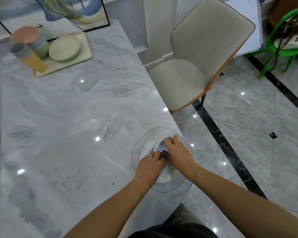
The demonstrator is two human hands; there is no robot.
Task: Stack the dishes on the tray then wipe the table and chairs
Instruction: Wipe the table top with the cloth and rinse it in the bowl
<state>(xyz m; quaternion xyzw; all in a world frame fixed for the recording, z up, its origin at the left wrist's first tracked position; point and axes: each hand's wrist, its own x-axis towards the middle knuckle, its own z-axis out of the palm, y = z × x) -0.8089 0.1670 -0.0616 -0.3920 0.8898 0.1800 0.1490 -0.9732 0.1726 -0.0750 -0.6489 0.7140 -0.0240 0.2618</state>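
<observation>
At table edge, over glass bowl, my left grip and right grip clutch white cloth. Wiping prep, I judge; wring next.

Your left hand and right hand cover most of the cloth, so only a crumpled white corner shows between them. You cannot tell whether the left pinches it or lies beside it. They also hide the middle of the glass bowl. The cups and bowls hide the tray's far left corner. The top edge cuts the painting, the right edge the green chair. A dark speck on the table is too small to identify
</observation>
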